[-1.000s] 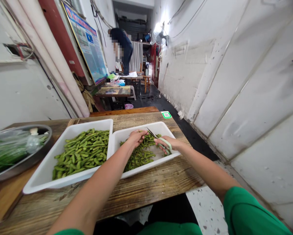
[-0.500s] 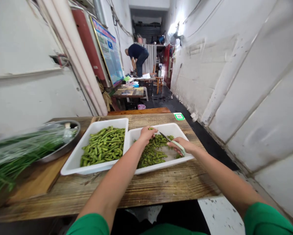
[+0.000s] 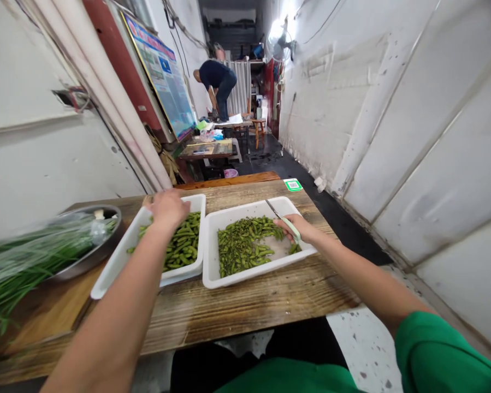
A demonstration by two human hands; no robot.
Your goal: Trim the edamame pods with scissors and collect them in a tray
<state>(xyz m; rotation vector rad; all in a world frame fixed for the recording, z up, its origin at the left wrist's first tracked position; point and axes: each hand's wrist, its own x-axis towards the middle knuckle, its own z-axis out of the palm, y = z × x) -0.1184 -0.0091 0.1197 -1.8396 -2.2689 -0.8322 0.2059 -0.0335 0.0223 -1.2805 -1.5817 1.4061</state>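
My right hand (image 3: 297, 228) is closed around the pale green handles of a pair of scissors (image 3: 289, 225). Their metal blades point up and away over the right white tray (image 3: 229, 281), which holds green soybean pods (image 3: 245, 243) with small clipped bits among them. My left hand (image 3: 169, 208) hovers over the far part of the left white tray (image 3: 106, 273). Its thumb stands apart from the fingers, and no pod shows in it; the fingertips are partly hidden. Beneath it lies a heap of larger green pods (image 3: 183, 245).
Left of the trays, a metal bowl (image 3: 116, 224) and a wooden board (image 3: 52, 311) carry long green stalks (image 3: 44, 256) partly under clear plastic. A green QR-code card (image 3: 293, 185) lies at the wooden table's (image 3: 212, 311) far right corner. Farther back, a person (image 3: 218, 82) bends over.
My left hand has moved left from the right tray to above the left tray, and the pod in its fingers no longer shows. My right hand keeps the scissors over the right tray.
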